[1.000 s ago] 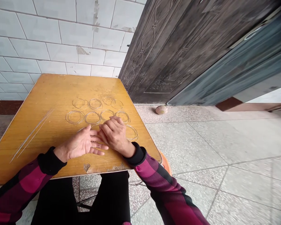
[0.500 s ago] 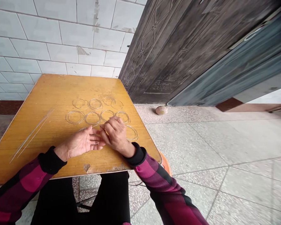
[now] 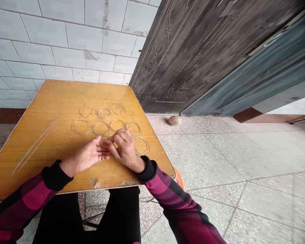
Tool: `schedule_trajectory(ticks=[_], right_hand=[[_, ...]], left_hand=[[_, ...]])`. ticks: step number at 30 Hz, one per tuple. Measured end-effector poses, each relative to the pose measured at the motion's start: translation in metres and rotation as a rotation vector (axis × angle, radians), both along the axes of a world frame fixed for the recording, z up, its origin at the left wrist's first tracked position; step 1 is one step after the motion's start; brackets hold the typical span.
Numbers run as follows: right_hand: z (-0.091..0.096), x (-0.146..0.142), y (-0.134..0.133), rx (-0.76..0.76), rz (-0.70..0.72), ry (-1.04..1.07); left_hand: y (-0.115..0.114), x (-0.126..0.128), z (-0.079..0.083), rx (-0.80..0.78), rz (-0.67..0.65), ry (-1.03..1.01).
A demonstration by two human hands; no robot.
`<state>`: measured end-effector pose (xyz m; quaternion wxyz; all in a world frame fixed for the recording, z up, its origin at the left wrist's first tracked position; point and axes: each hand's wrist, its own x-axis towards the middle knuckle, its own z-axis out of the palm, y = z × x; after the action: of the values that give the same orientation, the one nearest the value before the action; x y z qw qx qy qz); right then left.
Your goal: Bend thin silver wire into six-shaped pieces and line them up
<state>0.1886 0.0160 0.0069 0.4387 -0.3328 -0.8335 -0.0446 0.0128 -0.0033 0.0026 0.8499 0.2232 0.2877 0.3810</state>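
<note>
silvery wire loop (image 3: 97, 163): light, springy, best pinched

two bare hands meet above the near half of the wooden surface (image 3: 73, 93). an arc of the wire loop shows just below the left hand (image 3: 88, 156), toward the surface's near edge; whether it lies there or hangs from the fingers cannot be told. the left grip is loosely cupped, thumb raised, fingertips partly hidden. the grip of the right hand (image 3: 124, 147) is narrow, thumb and fingers drawn together against the left fingers; whether wire is caught in either is too fine to tell.

the wire should be nearly weightless, stiff enough to hold a curve yet springy, so a loose loop could unwind. smooth and thin, it may slide over skin, and a sharp bend could leave a kink. pinching where strands cross seems safest.

wire coils (image 3: 109, 128) lie in rows from the surface's middle toward its right edge; gather all strands when lifting one. straight wires (image 3: 33, 147) lie along the surface's left side; take them midway.
</note>
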Motion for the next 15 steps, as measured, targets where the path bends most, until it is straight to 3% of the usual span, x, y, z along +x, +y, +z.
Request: schedule_trajectory(ticks=[15], right_hand=[[0.0002, -0.0002, 0.0028, -0.019, 0.101, -0.053]], left_hand=[[0.004, -0.0053, 0.0015, 0.005, -0.081, 0.026]])
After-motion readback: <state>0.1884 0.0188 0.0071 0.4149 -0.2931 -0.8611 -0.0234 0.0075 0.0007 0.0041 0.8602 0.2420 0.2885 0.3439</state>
